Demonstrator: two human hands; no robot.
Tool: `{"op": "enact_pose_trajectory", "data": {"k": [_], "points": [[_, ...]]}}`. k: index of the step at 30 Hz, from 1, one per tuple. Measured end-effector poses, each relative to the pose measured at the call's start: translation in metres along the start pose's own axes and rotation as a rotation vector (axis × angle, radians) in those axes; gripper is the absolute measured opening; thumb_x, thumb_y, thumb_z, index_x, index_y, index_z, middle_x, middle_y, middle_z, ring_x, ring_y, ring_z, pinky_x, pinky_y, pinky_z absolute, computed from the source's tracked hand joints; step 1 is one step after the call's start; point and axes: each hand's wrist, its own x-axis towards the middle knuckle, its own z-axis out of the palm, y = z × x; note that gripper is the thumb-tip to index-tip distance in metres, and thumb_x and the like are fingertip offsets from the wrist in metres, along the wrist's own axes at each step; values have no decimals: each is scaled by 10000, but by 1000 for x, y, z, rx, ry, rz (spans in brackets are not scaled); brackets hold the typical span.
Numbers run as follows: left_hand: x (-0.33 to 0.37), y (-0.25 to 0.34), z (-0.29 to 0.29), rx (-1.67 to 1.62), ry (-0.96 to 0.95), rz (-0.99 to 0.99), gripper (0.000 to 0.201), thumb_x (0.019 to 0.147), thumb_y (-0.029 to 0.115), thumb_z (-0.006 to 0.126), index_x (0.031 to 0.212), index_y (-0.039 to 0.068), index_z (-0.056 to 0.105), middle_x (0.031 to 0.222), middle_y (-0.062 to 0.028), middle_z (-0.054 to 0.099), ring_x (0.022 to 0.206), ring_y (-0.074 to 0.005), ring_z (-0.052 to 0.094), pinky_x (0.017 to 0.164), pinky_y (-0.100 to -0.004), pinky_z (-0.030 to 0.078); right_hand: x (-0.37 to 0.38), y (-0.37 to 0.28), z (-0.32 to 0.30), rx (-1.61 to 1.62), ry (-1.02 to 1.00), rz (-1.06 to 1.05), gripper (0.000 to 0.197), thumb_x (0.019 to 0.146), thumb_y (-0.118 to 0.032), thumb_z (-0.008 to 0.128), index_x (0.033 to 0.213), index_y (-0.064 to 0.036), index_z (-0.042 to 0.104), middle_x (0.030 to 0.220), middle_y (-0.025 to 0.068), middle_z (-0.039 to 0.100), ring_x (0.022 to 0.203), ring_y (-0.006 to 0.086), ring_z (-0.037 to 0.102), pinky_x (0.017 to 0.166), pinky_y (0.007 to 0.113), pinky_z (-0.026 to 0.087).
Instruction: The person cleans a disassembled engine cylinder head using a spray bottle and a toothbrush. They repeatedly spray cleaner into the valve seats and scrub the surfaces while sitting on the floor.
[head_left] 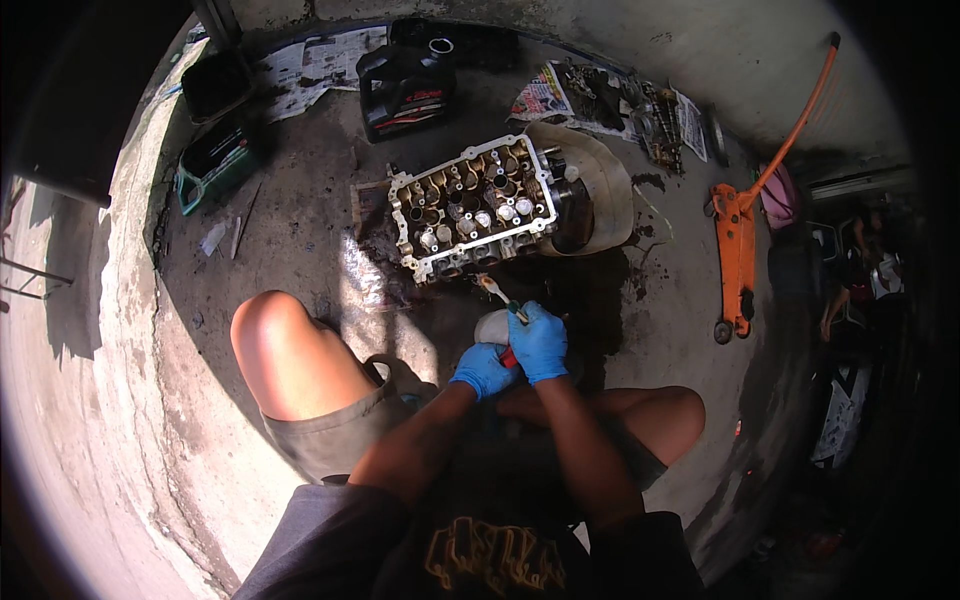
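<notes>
Both my hands are in blue gloves and close together in front of my crossed leg. In my right hand point(538, 340) is a small brush point(492, 287), its light head pointing up and away from me. My left hand point(485, 371) is closed just below it, and a small red thing point(509, 356) shows between the two hands. What the left hand holds is mostly hidden. Beyond the gloves lies a rounded pale thing point(492, 326) whose kind I cannot make out. A metal cylinder head point(470, 203) with open round bores rests just past the brush.
Under the cylinder head's right end is a cut-open pale container point(603, 195). A black oil jug point(405, 90) stands behind. Newspaper with greasy metal parts point(664, 125) lies at the back right. An orange floor jack point(735, 255) is on the right, a green container point(214, 167) on the left.
</notes>
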Motion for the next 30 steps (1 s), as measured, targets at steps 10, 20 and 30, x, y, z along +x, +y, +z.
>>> {"op": "enact_pose_trajectory", "data": {"k": [10,20,30], "points": [[6,-16,14,-175,-3,-42,337,779,405,677,845,76,704,816,-213,678,839,-400,658,726,-418,519,1,-1,-10,-49,-114,49,92,799,-184,646,842,-103,640,774,130,663,694,347,652,618,454,528],[8,-28,24,-327,93,100,227,815,244,697,861,23,714,758,-127,711,753,-75,610,696,-331,508,-6,20,2,41,-10,15,96,761,-153,651,841,-101,651,814,137,672,737,353,662,639,437,546],[11,-20,26,-239,306,276,210,808,206,683,888,13,709,799,-137,714,789,-140,659,719,-335,511,0,18,11,127,69,-36,93,768,-152,621,835,-95,653,796,146,672,739,354,668,652,449,541]]}}
